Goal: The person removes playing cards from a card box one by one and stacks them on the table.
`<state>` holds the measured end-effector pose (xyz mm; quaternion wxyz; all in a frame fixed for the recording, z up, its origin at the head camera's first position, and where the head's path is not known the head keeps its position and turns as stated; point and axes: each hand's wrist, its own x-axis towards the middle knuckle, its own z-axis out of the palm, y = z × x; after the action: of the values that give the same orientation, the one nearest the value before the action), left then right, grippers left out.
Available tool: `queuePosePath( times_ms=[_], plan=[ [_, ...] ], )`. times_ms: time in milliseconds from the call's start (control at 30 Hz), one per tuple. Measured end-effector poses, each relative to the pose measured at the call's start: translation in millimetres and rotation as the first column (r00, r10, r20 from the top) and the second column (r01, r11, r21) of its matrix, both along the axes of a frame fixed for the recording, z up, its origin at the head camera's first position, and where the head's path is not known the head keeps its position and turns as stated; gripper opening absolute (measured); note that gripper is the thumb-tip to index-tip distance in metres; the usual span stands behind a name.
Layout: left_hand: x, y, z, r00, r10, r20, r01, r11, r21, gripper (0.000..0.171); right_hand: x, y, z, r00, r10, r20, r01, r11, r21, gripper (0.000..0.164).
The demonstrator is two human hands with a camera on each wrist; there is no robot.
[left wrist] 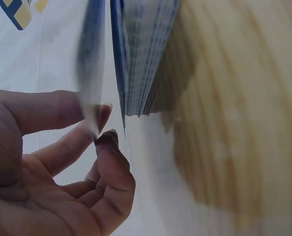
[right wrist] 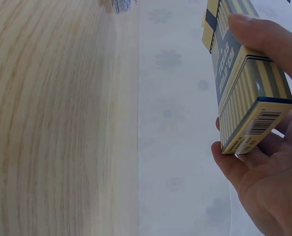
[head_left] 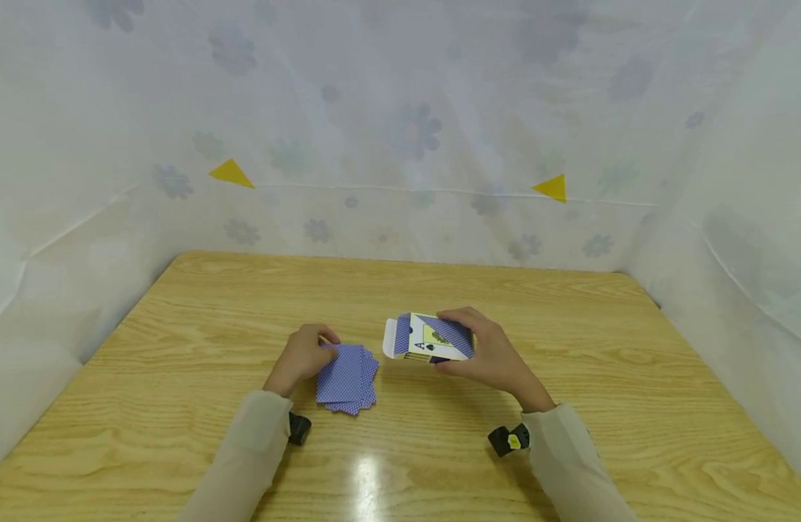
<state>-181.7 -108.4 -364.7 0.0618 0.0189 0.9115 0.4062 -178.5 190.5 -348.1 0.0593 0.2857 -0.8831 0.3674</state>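
A stack of blue-patterned playing cards (head_left: 370,383) lies face down on the table, its edges slightly fanned. My left hand (head_left: 302,359) pinches a card (left wrist: 90,64) by its edge between thumb and fingers. The left wrist view shows that card, a little blurred, apart from the stack's side. To the right, my right hand (head_left: 494,359) grips a card box (head_left: 439,336) with an ace of spades on its face, held above the table. The box's white end flap (head_left: 389,338) hangs out toward the left. In the right wrist view, its barcode end (right wrist: 258,127) faces the palm.
Wood-grain table (head_left: 400,464) under both hands. A pale flowered curtain (head_left: 374,130) hangs behind and at both sides, with two yellow triangles (head_left: 232,174) on the back. Small black devices (head_left: 299,428) sit at the wrists.
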Motion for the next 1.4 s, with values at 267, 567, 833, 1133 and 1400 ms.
queuePosePath(
  times_ms=[267,567,833,1133,1400],
  plan=[
    [1.2,-1,-0.7,1.0,0.013,0.004,-0.013,1.0,-0.015,0.017,0.0,0,0.2,1.0,-0.002,-0.001,0.002,1.0,0.004,0.073],
    [2.0,-1,-0.2,0.999,0.033,0.018,-0.033,0.999,0.009,0.015,-0.4,0,-1.8,1.0,0.009,-0.011,-0.009,1.0,-0.001,0.072],
    [2.3,4,9.2,0.996,0.028,-0.088,-0.026,1.0,0.016,0.019,0.0,-2,-2.7,1.0,0.025,-0.01,-0.025,1.0,-0.014,0.071],
    [15.7,32,37.8,0.997,-0.016,-0.075,0.034,0.97,0.239,0.016,-0.2,-6,-4.5,0.999,0.037,-0.004,-0.038,0.999,-0.018,0.072],
    [24.5,47,44.5,0.996,-0.034,-0.087,0.055,0.966,0.251,0.014,0.6,-10,-6.3,0.998,0.062,0.004,-0.062,0.997,-0.035,0.071]
  ],
)
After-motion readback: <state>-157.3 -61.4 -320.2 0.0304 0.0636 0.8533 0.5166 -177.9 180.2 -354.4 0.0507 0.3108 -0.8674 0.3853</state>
